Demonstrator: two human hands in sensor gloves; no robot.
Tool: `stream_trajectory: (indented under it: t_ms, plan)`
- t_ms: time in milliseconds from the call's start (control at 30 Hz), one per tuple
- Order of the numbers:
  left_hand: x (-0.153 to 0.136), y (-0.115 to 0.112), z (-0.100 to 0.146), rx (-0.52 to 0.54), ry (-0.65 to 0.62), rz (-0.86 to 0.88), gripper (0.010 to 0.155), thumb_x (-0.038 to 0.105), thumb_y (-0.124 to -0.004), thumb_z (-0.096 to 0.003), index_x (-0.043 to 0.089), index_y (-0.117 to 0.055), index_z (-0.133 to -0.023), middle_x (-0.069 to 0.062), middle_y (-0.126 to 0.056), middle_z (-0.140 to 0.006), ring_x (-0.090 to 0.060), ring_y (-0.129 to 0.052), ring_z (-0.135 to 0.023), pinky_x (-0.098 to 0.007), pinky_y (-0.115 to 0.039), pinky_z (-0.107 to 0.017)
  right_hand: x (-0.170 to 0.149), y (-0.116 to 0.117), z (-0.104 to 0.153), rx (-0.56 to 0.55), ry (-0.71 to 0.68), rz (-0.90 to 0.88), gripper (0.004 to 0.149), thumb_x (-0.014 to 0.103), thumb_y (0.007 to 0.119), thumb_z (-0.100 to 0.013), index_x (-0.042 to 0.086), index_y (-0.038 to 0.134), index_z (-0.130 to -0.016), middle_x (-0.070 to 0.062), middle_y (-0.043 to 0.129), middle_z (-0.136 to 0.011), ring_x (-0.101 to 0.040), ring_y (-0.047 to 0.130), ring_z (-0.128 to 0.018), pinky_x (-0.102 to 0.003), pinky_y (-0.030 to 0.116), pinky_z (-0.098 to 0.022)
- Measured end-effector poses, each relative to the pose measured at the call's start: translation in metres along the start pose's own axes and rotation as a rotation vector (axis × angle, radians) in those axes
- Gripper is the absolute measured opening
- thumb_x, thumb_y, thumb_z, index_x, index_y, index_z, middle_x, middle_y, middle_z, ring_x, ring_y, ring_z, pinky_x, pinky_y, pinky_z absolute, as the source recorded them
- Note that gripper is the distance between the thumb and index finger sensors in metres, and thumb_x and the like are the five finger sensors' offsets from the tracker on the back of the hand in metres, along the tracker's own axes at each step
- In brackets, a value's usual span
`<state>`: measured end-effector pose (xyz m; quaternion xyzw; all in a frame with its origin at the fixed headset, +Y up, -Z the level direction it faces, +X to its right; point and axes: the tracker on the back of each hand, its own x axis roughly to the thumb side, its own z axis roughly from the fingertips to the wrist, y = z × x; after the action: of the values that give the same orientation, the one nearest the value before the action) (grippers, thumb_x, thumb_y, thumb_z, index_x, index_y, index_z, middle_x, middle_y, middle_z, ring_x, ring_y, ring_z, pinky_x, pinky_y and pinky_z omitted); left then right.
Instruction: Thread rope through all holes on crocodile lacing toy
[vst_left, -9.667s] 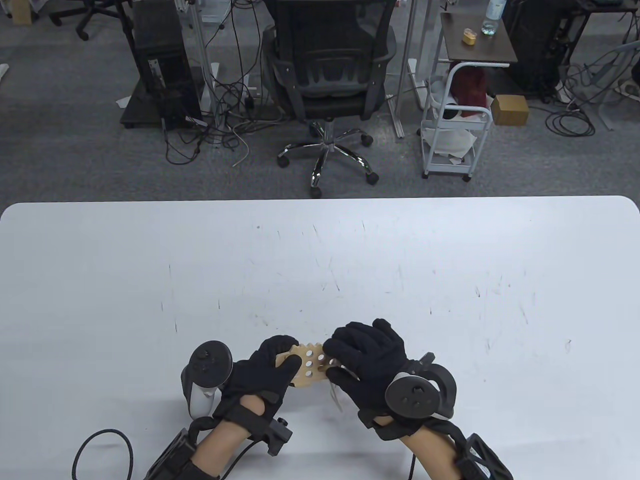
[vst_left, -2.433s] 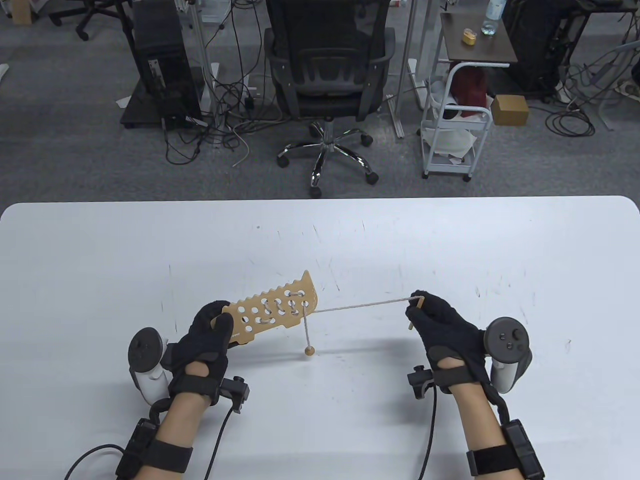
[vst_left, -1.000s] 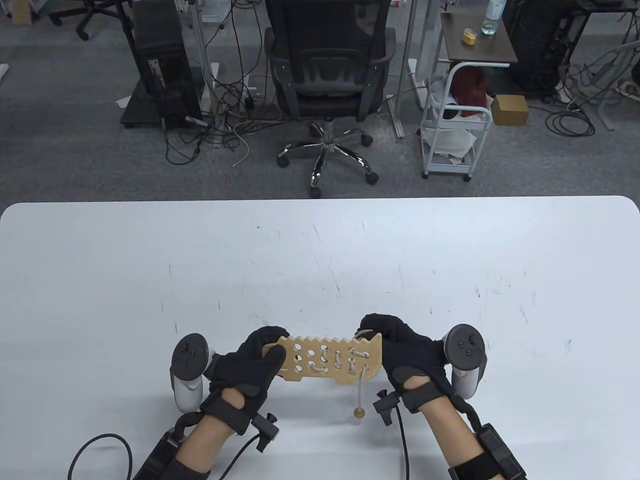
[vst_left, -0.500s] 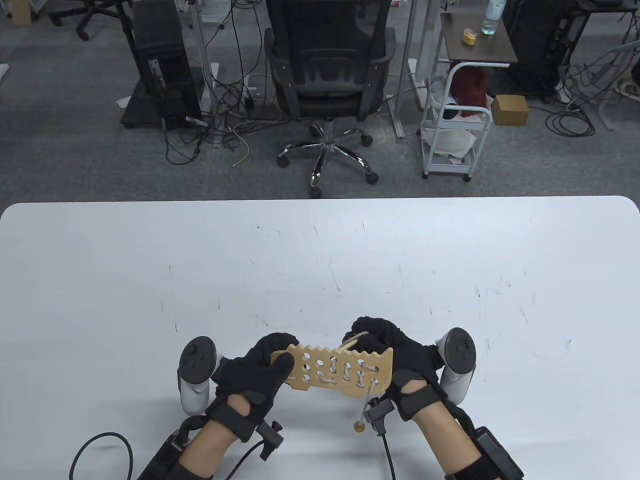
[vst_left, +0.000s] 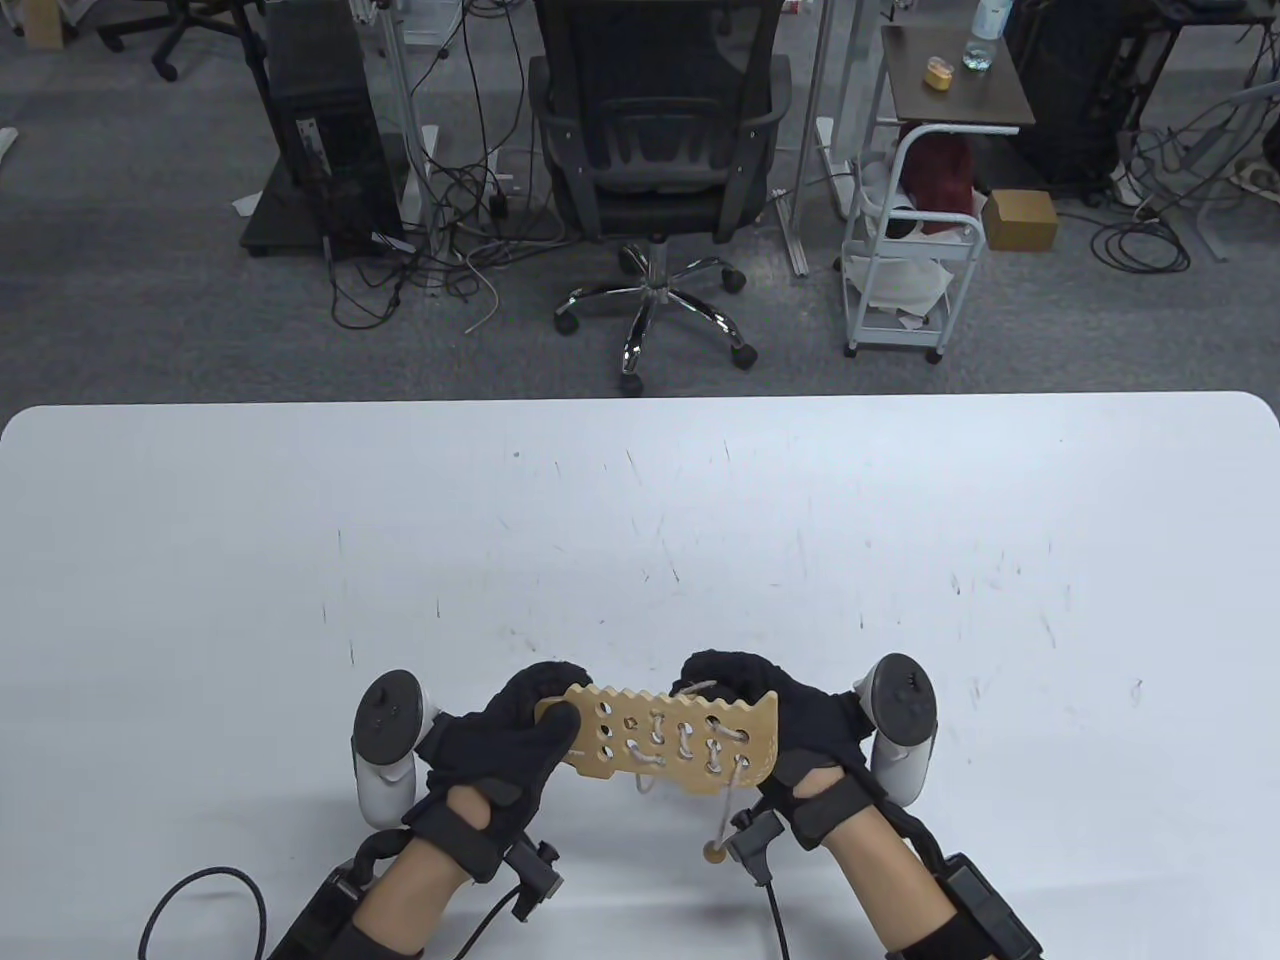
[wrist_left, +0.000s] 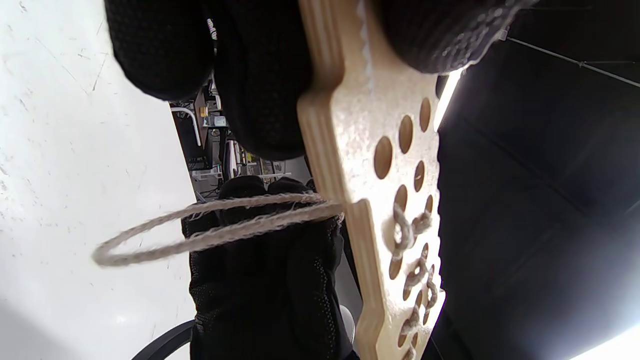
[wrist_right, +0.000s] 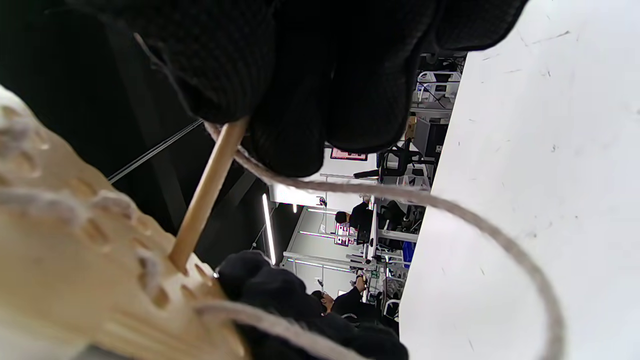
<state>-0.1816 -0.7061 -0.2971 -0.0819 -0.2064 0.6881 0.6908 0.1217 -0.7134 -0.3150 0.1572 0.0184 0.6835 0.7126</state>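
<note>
Left hand (vst_left: 510, 745) grips crocodile board (vst_left: 672, 742); right hand (vst_left: 770, 710) pinches wooden needle (wrist_right: 207, 192), apparently entering hole. Risk: slack rope (wrist_left: 200, 232) snagging, needle slipping out.

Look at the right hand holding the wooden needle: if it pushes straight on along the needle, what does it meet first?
The right hand pinches the wooden needle, whose tip already sits at a hole in the crocodile board. Pushing on, it would probably meet the board first; beyond that, depth is unclear.

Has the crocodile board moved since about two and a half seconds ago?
Yes. The crocodile board has come nearer the table's near edge and levelled out, now gripped at its ends by the left hand and right hand.
</note>
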Motion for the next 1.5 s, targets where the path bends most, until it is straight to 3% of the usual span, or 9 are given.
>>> stream_trajectory:
  t_ms: [233, 700, 1500]
  plan:
    - [0.0, 0.001, 0.0, 0.001, 0.008, 0.019, 0.054, 0.048, -0.077, -0.0422, 0.028, -0.069, -0.091, 0.006, -0.09, -0.077, -0.016, -0.104, -0.052, -0.043, -0.082, -0.054, 0.006, 0.001, 0.002, -0.02, -0.043, 0.118, 0.037, 0.026, 0.088, -0.043, 0.028, 0.09, -0.08, -0.003, 0.095, -0.076, -0.034, 0.086, -0.076, -0.064, 0.055, -0.064]
    - [-0.003, 0.0, -0.002, -0.017, 0.045, 0.074, 0.053, 0.048, -0.077, -0.042, 0.027, -0.069, -0.091, 0.006, -0.091, -0.076, -0.016, -0.104, -0.052, -0.043, -0.082, -0.054, 0.011, 0.011, 0.005, 0.004, -0.1, 0.172, 0.039, 0.023, 0.091, -0.042, 0.024, 0.091, -0.08, -0.006, 0.097, -0.078, -0.036, 0.087, -0.076, -0.065, 0.056, -0.063]
    - [-0.013, -0.006, -0.002, -0.011, 0.096, 0.08, 0.054, 0.048, -0.076, -0.0416, 0.028, -0.069, -0.091, 0.006, -0.091, -0.076, -0.016, -0.104, -0.052, -0.043, -0.083, -0.053, 0.011, 0.033, 0.01, 0.129, -0.094, -0.049, 0.046, 0.015, 0.085, -0.043, 0.017, 0.083, -0.089, -0.01, 0.093, -0.087, -0.037, 0.084, -0.08, -0.066, 0.053, -0.064]
